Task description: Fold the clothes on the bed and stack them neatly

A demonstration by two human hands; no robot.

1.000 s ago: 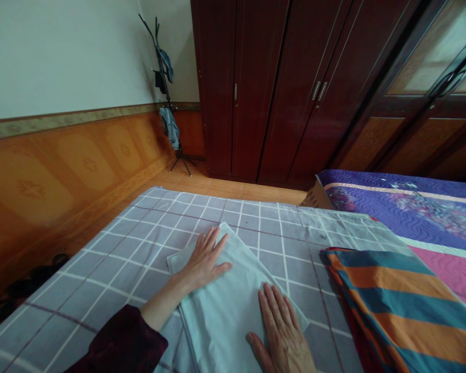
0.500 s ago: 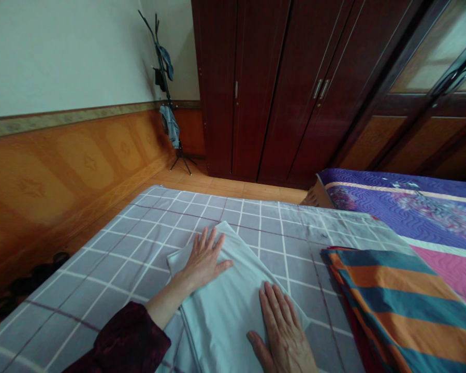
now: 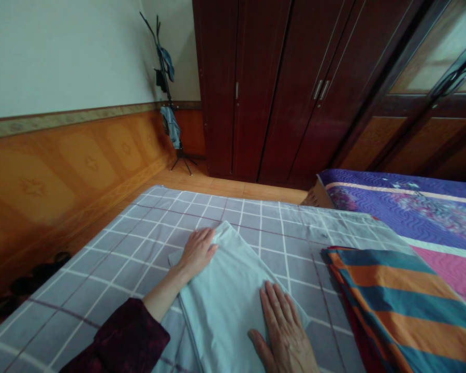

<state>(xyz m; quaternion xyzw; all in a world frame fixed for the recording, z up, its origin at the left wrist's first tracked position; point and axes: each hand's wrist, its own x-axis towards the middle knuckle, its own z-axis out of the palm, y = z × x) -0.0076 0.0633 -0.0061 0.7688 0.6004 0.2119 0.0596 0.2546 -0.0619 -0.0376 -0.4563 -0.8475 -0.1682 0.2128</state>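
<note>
A pale blue-green folded cloth (image 3: 227, 300) lies at a slant on a grey bed cover with white check lines (image 3: 140, 248). My left hand (image 3: 196, 254) rests at the cloth's far left edge, fingers bent and close together, thumb apart from them. No fold of cloth shows between thumb and fingers. Flat on the right side of the cloth lies my right hand (image 3: 283, 329), its fingers stretched out and the thumb spread wide.
Striped orange and teal folded fabric (image 3: 404, 295) lies to the right. Beyond it is a purple and pink quilted cover (image 3: 411, 202). Dark red wardrobes (image 3: 275, 93) and a coat stand (image 3: 165, 83) stand at the back. Dark shoes (image 3: 23, 285) are on the left floor.
My left hand has slid left toward the cloth's edge, its spread fingers now bent and closer together. My right hand has stayed in place.
</note>
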